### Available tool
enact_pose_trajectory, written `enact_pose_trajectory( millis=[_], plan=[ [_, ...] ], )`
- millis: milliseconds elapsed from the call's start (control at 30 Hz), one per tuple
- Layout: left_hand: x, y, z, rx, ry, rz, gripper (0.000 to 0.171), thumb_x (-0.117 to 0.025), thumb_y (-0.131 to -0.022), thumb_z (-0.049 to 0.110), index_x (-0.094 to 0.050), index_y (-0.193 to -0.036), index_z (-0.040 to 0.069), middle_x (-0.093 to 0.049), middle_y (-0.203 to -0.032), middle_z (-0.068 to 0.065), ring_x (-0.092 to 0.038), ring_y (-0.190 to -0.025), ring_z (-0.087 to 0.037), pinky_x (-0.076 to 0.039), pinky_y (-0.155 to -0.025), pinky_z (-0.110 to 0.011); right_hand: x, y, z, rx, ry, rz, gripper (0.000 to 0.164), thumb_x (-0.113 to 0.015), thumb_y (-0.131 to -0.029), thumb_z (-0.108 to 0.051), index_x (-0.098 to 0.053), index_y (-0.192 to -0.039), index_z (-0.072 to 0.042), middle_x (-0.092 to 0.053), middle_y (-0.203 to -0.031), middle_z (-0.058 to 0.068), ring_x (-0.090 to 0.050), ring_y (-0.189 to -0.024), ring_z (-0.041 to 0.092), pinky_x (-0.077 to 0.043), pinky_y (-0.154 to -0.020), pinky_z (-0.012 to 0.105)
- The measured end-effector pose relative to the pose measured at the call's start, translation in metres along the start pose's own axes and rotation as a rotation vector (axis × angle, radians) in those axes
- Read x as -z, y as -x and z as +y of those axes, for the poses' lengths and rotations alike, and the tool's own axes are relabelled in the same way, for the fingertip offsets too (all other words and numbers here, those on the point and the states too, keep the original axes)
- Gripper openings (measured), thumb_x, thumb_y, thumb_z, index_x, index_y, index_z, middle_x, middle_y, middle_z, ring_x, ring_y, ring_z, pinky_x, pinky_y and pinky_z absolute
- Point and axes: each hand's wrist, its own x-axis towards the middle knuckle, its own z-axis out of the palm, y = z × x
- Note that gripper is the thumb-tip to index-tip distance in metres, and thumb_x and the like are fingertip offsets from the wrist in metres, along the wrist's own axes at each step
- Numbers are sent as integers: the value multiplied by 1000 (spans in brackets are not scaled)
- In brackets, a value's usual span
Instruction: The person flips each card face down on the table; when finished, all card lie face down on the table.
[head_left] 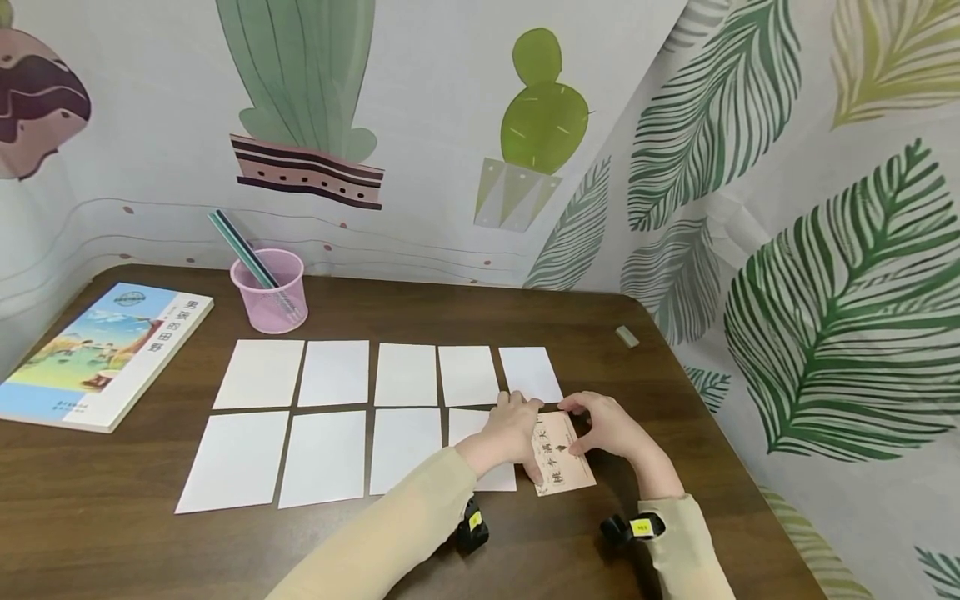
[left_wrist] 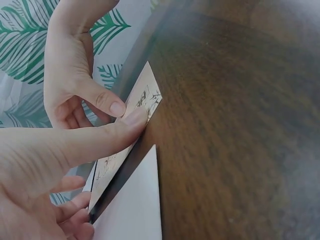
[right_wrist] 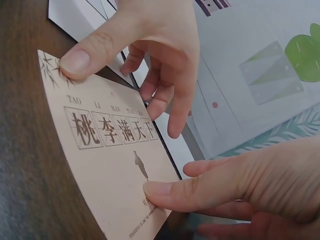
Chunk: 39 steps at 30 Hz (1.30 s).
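A beige printed card (head_left: 561, 457) with a row of large Chinese characters and a small figure lies between my hands, at the right end of the near row of white cards. My left hand (head_left: 513, 429) holds its left side, thumb (right_wrist: 80, 62) on the printed face near a corner and fingers at the far edge. From the other side, my right hand (head_left: 611, 429) pinches the card, its thumb (right_wrist: 162, 192) on the face close to the small figure. In the right wrist view the card looks slightly bent and tilted. A white card (left_wrist: 135, 200) lies close beside it.
White cards (head_left: 258, 375) form two rows across the brown table (head_left: 420, 312). At the back left stand a pink cup (head_left: 273, 308) with pencils (head_left: 243, 250) and a thick book (head_left: 105, 354). A small eraser (head_left: 627, 336) lies near the right table edge. A patterned cloth hangs behind.
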Motion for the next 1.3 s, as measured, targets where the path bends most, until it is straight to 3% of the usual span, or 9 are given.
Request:
enact_pose_trajectory(
  millis=[233,500,667,800,933,1033,1100,1300],
  plan=[
    [-2,0,-2,-31,-11,20,111,-99,-46,37,-48,-140,6,-52,-117,-12,-42,-101,-22,-46,-84,-31,1,-2,4,56,0,-26,61,-90,-63,-9,-64,-117,2,-63,-110,14,-56,-99,29,-53,-82,41],
    [-6,2,-9,-101,62,63,111,-99,-48,32,-46,-142,7,-51,-129,-11,-44,-111,-23,-45,-94,-31,3,-7,11,42,-126,-98,53,-89,-63,-3,-62,-108,0,-57,-101,11,-54,-92,22,-54,-75,29],
    [-8,4,-16,-103,257,98,124,-98,-52,19,-27,-152,4,-49,-138,-16,-44,-130,-33,-40,-109,-41,5,-7,16,30,-312,-159,54,-84,-66,5,-52,-109,5,-63,-95,14,-61,-80,19,-55,-67,25],
    [-8,4,-19,-103,451,137,129,-94,-55,2,-12,-156,4,-52,-136,-14,-58,-116,-29,-51,-95,-34,7,-6,19,27,-427,-190,52,-82,-69,5,-48,-109,8,-67,-95,17,-67,-77,19,-56,-66,27],
    [-6,4,-21,-85,625,156,125,-87,-61,-9,-7,-156,4,-53,-134,-17,-65,-101,-25,-55,-82,-25,11,-6,18,18,-487,-205,53,-82,-71,4,-46,-110,9,-68,-97,18,-70,-79,21,-58,-66,28],
    [-7,4,-23,-39,777,148,112,-82,-68,-9,-12,-155,0,-55,-132,-22,-67,-103,-30,-57,-84,-31,14,-6,18,23,-528,-208,54,-81,-72,5,-45,-111,12,-68,-97,17,-70,-79,19,-58,-66,28],
    [-10,4,-25,-9,869,131,96,-78,-75,-6,-22,-152,-3,-59,-128,-24,-67,-103,-31,-57,-86,-35,16,-6,18,29,-548,-203,53,-80,-72,6,-45,-112,12,-68,-96,15,-70,-78,16,-58,-65,28],
    [-14,6,-27,13,1008,48,48,-69,-87,2,-54,-131,-8,-70,-113,-18,-70,-98,-25,-58,-83,-32,17,-9,18,35,-545,-171,55,-81,-72,4,-46,-114,12,-68,-94,11,-69,-76,13,-58,-66,27]
  ],
)
